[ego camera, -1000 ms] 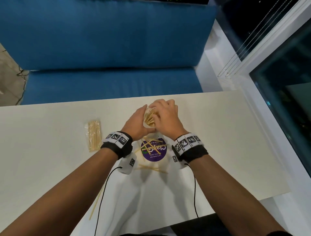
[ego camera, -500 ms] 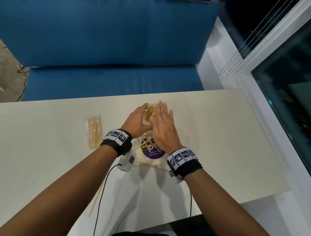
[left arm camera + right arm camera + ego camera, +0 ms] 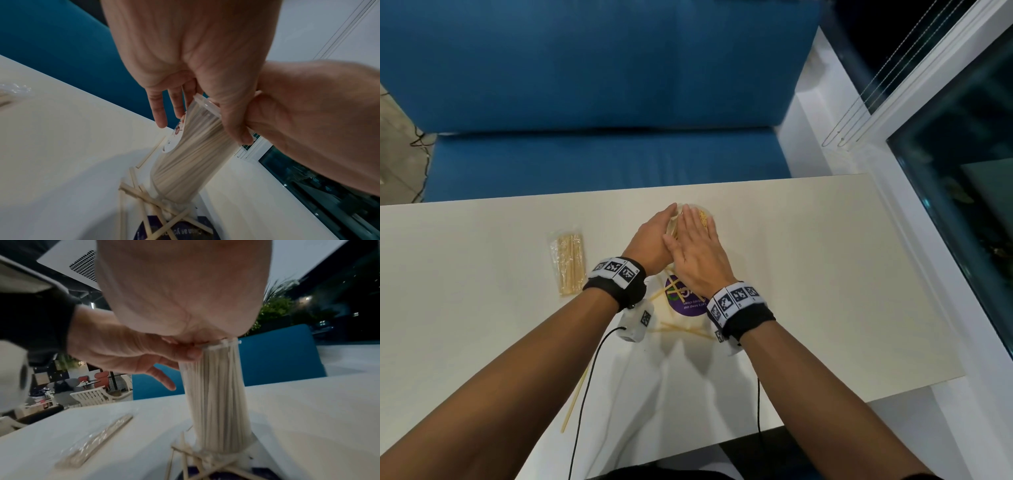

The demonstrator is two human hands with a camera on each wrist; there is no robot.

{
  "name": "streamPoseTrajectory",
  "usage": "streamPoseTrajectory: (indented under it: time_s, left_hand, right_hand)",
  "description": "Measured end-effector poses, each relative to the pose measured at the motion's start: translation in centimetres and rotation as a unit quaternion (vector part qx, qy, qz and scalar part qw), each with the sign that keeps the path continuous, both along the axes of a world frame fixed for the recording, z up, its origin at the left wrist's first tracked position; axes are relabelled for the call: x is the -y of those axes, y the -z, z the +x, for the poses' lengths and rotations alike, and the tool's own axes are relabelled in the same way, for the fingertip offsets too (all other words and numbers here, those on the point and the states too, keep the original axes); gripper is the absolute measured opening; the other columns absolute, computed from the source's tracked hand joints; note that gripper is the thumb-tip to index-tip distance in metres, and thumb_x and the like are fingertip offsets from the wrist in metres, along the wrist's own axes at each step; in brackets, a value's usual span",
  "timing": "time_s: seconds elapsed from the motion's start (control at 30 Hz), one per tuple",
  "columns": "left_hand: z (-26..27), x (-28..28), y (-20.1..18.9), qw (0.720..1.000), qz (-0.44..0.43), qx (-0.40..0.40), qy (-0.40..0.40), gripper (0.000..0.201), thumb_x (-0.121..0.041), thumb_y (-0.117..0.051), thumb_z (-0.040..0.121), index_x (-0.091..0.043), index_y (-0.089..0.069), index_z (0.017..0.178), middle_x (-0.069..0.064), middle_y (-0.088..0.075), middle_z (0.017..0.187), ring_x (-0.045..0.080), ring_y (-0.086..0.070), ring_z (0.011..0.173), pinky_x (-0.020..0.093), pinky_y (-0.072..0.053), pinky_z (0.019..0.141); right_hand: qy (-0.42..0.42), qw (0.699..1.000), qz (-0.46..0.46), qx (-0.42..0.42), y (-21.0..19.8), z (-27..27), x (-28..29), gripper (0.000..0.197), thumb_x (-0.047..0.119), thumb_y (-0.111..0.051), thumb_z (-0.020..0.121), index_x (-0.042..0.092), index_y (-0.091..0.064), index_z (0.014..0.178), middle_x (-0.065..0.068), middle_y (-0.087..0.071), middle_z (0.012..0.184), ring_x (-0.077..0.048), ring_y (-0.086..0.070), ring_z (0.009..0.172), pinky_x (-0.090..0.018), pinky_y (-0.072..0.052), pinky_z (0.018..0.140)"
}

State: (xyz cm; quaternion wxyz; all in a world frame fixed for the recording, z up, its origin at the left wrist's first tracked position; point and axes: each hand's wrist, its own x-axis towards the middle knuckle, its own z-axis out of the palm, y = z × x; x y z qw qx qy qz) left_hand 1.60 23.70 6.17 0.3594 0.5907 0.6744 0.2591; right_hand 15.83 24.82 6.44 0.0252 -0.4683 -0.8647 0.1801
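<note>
A clear tube packed with thin wooden sticks [image 3: 703,216] stands upright on the white table [image 3: 808,274]. My left hand [image 3: 654,240] grips it near the top rim, thumb on one side and fingers round the other. My right hand [image 3: 695,250] lies flat, fingers straight, with the palm pressing on the stick ends. The left wrist view shows the tube [image 3: 191,154] under my left hand [image 3: 185,48], with the right hand [image 3: 308,113] on its top. The right wrist view shows the tube [image 3: 218,402], the right palm [image 3: 180,288] and the left hand [image 3: 123,350].
Several loose sticks [image 3: 681,329] lie crossed on a round purple-printed lid [image 3: 688,305] just in front of the tube. A clear packet of sticks [image 3: 568,263] lies to the left. One stick [image 3: 575,401] lies near the front edge. A blue sofa [image 3: 602,85] stands behind the table.
My right hand has gone from curled over the tube's top to flat with straight fingers on the stick ends. The left hand has kept its grip on the tube.
</note>
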Motion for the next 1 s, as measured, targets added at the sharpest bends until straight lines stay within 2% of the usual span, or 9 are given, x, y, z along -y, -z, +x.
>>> streamPoseTrajectory:
  time_s: [0.17,0.27,0.33,0.4,0.47,0.53,0.73,0.83,1.0]
  left_hand:
    - [0.2,0.4,-0.9,1.0,-0.011,0.008,0.008,0.11,-0.036,-0.083,0.081,-0.013,-0.013,0.162,0.006,-0.034,0.163,0.024,-0.038,0.146,0.031,-0.035,0.113]
    - [0.1,1.5,-1.1,0.998,-0.045,0.033,-0.007,0.13,-0.042,-0.09,0.072,-0.015,-0.001,0.162,0.006,-0.033,0.163,0.021,-0.039,0.144,0.029,-0.037,0.106]
    - [-0.6,3.0,0.1,0.998,-0.052,-0.013,-0.038,0.108,-0.037,-0.084,0.08,-0.015,-0.015,0.16,0.009,-0.042,0.156,0.025,-0.047,0.138,0.038,-0.043,0.109]
    - [-1.6,5.3,1.8,0.996,-0.033,-0.056,-0.053,0.067,-0.027,-0.075,0.09,-0.013,-0.042,0.147,0.009,-0.057,0.134,0.025,-0.059,0.118,0.041,-0.049,0.102]
    - [-2.7,8.2,3.6,0.995,-0.022,-0.088,-0.037,0.033,-0.021,-0.068,0.093,-0.015,-0.06,0.124,0.003,-0.062,0.111,0.023,-0.062,0.101,0.043,-0.052,0.093]
    - [-4.2,11.4,5.2,0.992,-0.042,-0.118,-0.013,0.022,-0.025,-0.07,0.091,-0.018,-0.065,0.112,-0.001,-0.06,0.102,0.023,-0.061,0.097,0.042,-0.052,0.088]
    - [-7.9,19.9,8.1,0.964,-0.094,-0.245,0.03,0.063,-0.06,-0.082,0.071,-0.02,-0.06,0.114,0.002,-0.057,0.109,0.026,-0.055,0.101,0.041,-0.047,0.083]
    - [-9.0,22.2,8.3,0.954,-0.097,-0.281,0.03,0.078,-0.066,-0.084,0.063,-0.017,-0.059,0.117,0.004,-0.056,0.113,0.028,-0.053,0.104,0.042,-0.045,0.085]
    - [-10.0,23.9,7.6,0.953,-0.068,-0.296,0.007,0.085,-0.067,-0.086,0.058,-0.017,-0.057,0.121,0.004,-0.055,0.116,0.027,-0.052,0.105,0.041,-0.045,0.087]
  right_hand:
    - [0.044,0.977,-0.1,-0.185,-2.6,1.6,-0.1,0.064,0.048,-0.015,0.111,0.015,-0.017,0.166,0.001,-0.009,0.174,-0.006,0.0,0.159,-0.036,-0.001,0.131]
    - [0.132,0.937,-0.017,-0.323,-3.4,3.6,1.4,0.045,0.03,-0.042,0.111,0.014,-0.048,0.153,0.001,-0.047,0.158,-0.011,-0.039,0.148,-0.026,-0.034,0.121]
    - [0.184,0.914,0.055,-0.358,-2.9,5.2,2.8,0.03,0.01,-0.053,0.104,0.013,-0.064,0.132,0.0,-0.066,0.13,-0.016,-0.058,0.123,-0.022,-0.05,0.1]
    - [0.207,0.903,0.092,-0.365,-1.3,6.9,4.5,0.026,-0.004,-0.055,0.097,0.011,-0.069,0.111,0.002,-0.069,0.109,-0.017,-0.061,0.105,-0.024,-0.052,0.086]
    - [0.209,0.913,0.069,-0.344,0.8,8.3,6.5,0.025,-0.007,-0.056,0.094,0.012,-0.07,0.103,0.004,-0.068,0.1,-0.015,-0.06,0.098,-0.025,-0.053,0.081]
    - [0.189,0.937,0.021,-0.294,3.2,8.7,8.8,0.025,-0.004,-0.058,0.093,0.014,-0.07,0.104,0.006,-0.068,0.101,-0.013,-0.058,0.098,-0.027,-0.054,0.083]
    - [0.082,0.993,-0.047,-0.065,9.1,7.4,12.6,0.044,0.023,-0.079,0.085,0.018,-0.066,0.127,0.001,-0.063,0.123,-0.023,-0.052,0.109,-0.039,-0.047,0.094]
    - [0.063,0.997,-0.03,0.011,10.2,6.5,13.4,0.032,0.032,-0.077,0.088,0.023,-0.069,0.117,0.003,-0.061,0.113,-0.021,-0.051,0.104,-0.036,-0.045,0.088]
    - [0.079,0.997,-0.013,0.011,9.9,5.2,14.3,0.005,0.016,-0.067,0.097,0.016,-0.069,0.092,0.0,-0.062,0.095,-0.023,-0.052,0.095,-0.038,-0.045,0.079]
